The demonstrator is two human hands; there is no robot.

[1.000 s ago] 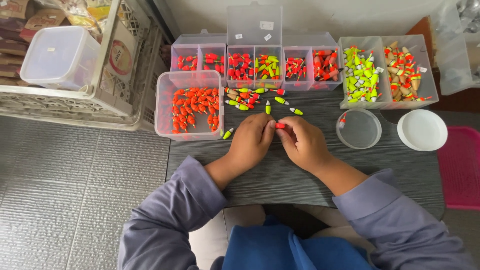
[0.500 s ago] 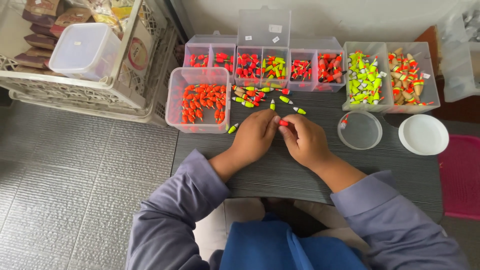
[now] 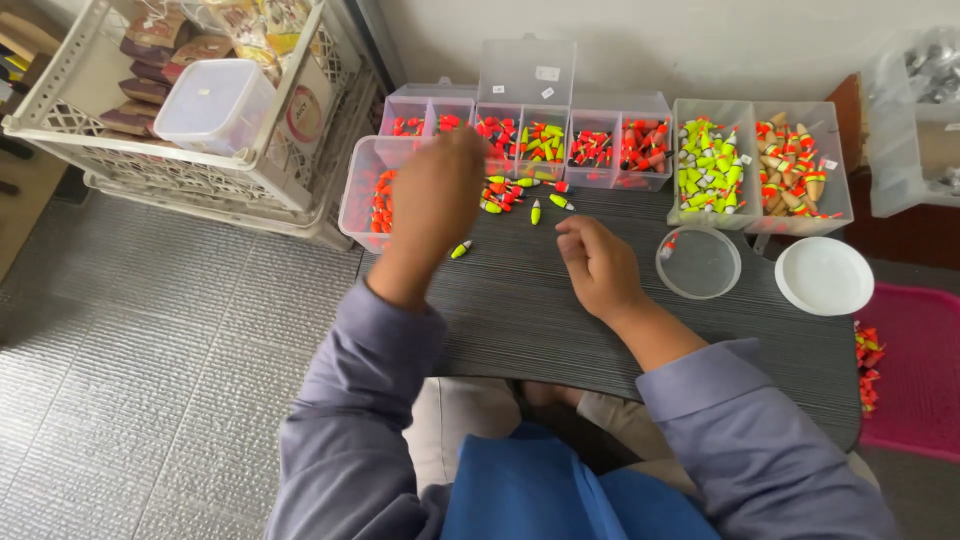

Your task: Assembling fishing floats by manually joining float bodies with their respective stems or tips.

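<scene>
My left hand (image 3: 435, 200) is lifted above the dark table (image 3: 520, 320), blurred, over the clear box of orange floats (image 3: 362, 195). Its back faces me, so what its fingers hold is hidden. My right hand (image 3: 597, 265) rests on the table with its fingers loosely curled and nothing seen in them. A small heap of loose red, yellow and green floats (image 3: 508, 190) lies just beyond both hands. One yellow-green float (image 3: 461, 249) lies alone near my left wrist.
A divided clear case of sorted floats (image 3: 545, 145) and two more boxes (image 3: 760, 165) line the back edge. A round clear dish (image 3: 698, 263) and a white dish (image 3: 823, 275) sit at the right. A pink tray (image 3: 915, 370) is further right, a white crate (image 3: 110, 150) at the left.
My left hand has left the right hand and risen up and left towards the box of orange floats. The red float at my right fingertips is no longer seen. The camera shifted slightly.
</scene>
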